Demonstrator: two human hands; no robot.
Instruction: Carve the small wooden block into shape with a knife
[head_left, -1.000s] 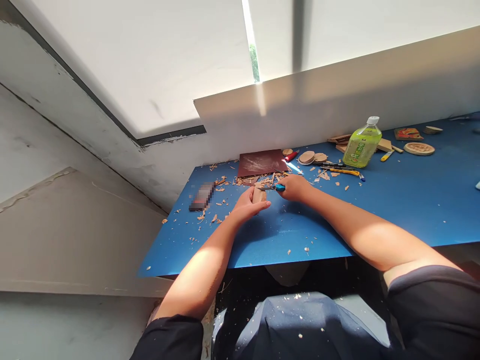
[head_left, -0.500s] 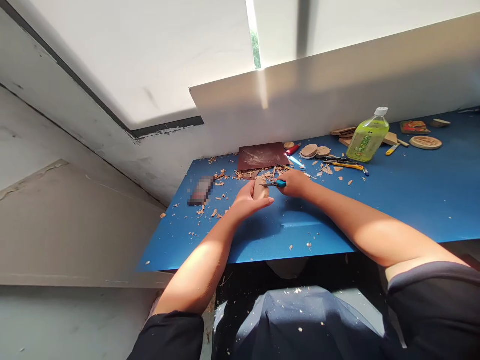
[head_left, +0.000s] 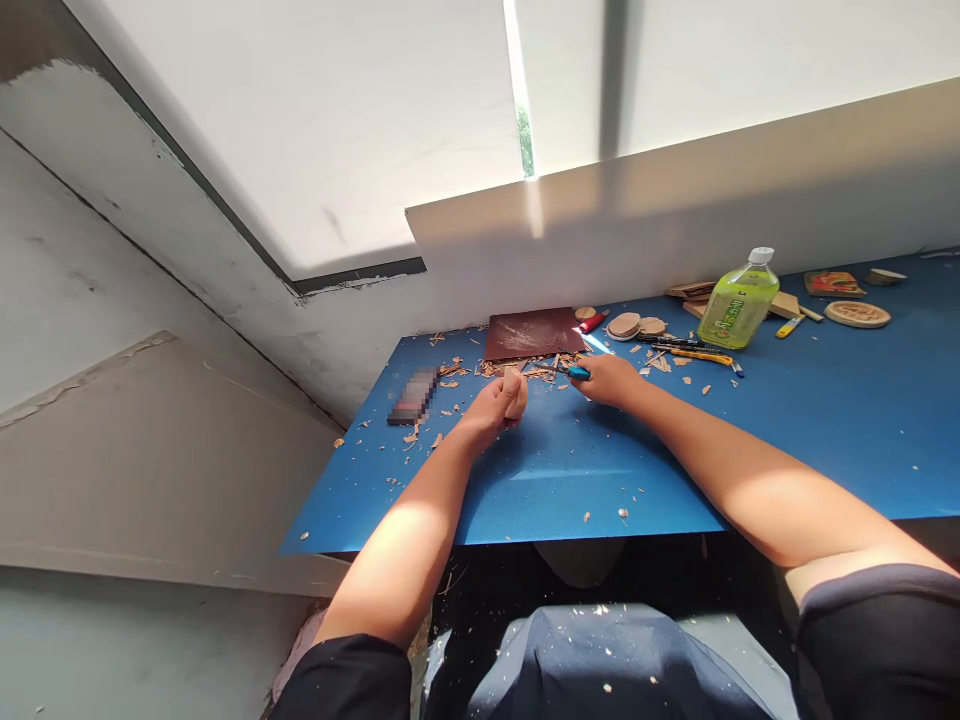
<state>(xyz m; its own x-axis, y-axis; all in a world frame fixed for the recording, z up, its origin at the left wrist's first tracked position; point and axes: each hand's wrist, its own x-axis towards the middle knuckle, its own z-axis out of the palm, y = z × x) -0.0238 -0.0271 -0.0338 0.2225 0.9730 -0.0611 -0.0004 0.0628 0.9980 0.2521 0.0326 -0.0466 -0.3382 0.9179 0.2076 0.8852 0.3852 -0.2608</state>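
Note:
My left hand point(head_left: 487, 410) is closed around a small pale piece of wood point(head_left: 516, 388), holding it just above the blue table; the fingers cover much of it. In my right hand point(head_left: 611, 381) is a carving knife with a teal handle point(head_left: 578, 372). Its dark thin blade points left toward the wood, with a gap between them. Behind both hands, wood shavings point(head_left: 536, 368) lie heaped along the front edge of a dark red-brown sheet point(head_left: 532, 335).
On the blue table point(head_left: 810, 430) a green-liquid bottle point(head_left: 741, 305) stands at the right. Pens and a yellow cutter point(head_left: 701, 355) lie before it, wooden discs point(head_left: 624, 325) to its left. A carved wooden round point(head_left: 857, 314) lies farther right. A blurred dark object point(head_left: 414, 397) sits left.
The blade was against the wood; now it is apart, with my right hand a little farther right. My left hand has turned the piece and wrapped more closely around it. The view shifted slightly.

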